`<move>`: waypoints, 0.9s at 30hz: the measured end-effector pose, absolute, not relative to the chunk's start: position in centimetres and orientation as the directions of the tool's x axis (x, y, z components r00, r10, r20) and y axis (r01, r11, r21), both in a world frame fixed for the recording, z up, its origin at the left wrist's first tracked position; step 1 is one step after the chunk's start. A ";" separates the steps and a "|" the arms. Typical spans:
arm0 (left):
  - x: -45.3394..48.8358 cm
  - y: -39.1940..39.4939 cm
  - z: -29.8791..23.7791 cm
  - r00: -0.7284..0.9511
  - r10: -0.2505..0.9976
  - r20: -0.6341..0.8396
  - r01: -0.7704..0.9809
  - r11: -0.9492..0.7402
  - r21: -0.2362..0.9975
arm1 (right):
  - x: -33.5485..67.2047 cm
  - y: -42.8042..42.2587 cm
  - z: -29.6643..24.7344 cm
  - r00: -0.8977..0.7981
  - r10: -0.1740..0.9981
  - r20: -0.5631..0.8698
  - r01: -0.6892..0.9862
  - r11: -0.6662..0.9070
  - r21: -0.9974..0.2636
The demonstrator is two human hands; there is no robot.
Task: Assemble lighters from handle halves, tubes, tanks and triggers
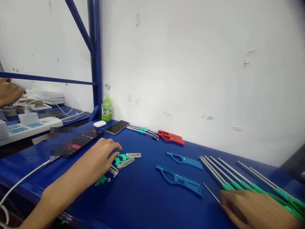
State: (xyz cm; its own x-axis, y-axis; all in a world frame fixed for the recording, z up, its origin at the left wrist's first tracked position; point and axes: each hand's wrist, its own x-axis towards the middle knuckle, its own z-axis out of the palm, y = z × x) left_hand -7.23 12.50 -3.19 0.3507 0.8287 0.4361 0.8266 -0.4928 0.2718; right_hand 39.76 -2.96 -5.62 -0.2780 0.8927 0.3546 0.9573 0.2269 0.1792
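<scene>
My left hand [103, 156] hovers over several small clear plastic lighter tanks [126, 163] and green plastic pieces [101, 180], its thumb and forefinger apart and bent downward. Nothing shows between those fingertips. At the lower right my right hand [254, 206], smeared by motion, is closed around a thin metal rod [211, 193] that points forward and left; its other end is hidden in the palm. Just left of the rod lie two blue lighter casing halves [179, 179]. Beside and beyond this hand are several green long-nosed lighters [274, 194] with metal tubes [215, 171].
Red casings [171, 137] and metal tubes with wires [143, 130] lie along the wall. At the left are two phones [117, 127] [83, 143], a white earbud case [99, 123], a green bottle [106, 109] and a power strip [47, 124]. Another person's hand [10, 92] shows far left.
</scene>
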 end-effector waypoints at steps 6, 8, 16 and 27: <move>-7.3 12.3 -2.4 0.416 0.812 0.410 0.828 -0.524 0.199 | 37.7 -1.0 -2.5 -0.255 0.937 0.240 0.958 0.210 0.197; -6.7 12.4 -1.4 0.461 0.795 0.393 0.820 -0.551 0.152 | 36.5 -0.6 -1.3 -0.269 0.934 0.233 0.960 0.242 0.138; -1.3 20.9 3.2 0.641 0.719 0.269 0.758 -0.647 -0.078 | 33.9 0.5 -2.8 -0.506 0.792 0.341 0.862 0.468 0.192; 0.2 29.7 -0.2 0.704 0.692 0.158 0.709 -0.698 -0.102 | 31.9 -1.8 -2.4 -0.594 0.764 0.252 0.804 0.558 0.203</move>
